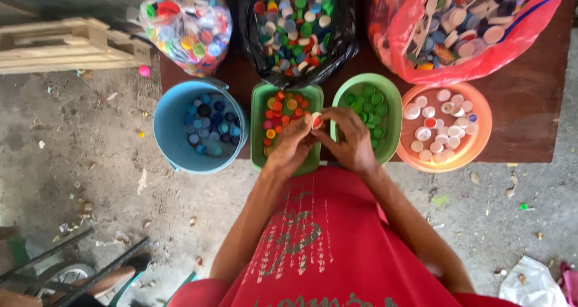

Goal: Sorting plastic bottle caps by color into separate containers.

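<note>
From overhead, the left hand [293, 143] and right hand [351, 139] pinch one small bottle cap [316, 121] together above the green tray [260, 102]. The blue bucket [170, 126], green bowl [392, 99] and orange bowl [478, 132] are partly filled; three bags [337, 48] stay heaped with unsorted caps.

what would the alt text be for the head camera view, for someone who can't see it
Seen from above, a person's left hand and right hand pinch a small bottle cap over a green tray of red and orange caps, between a blue bucket of blue caps, a green bowl of green caps and an orange bowl of white caps.
</note>
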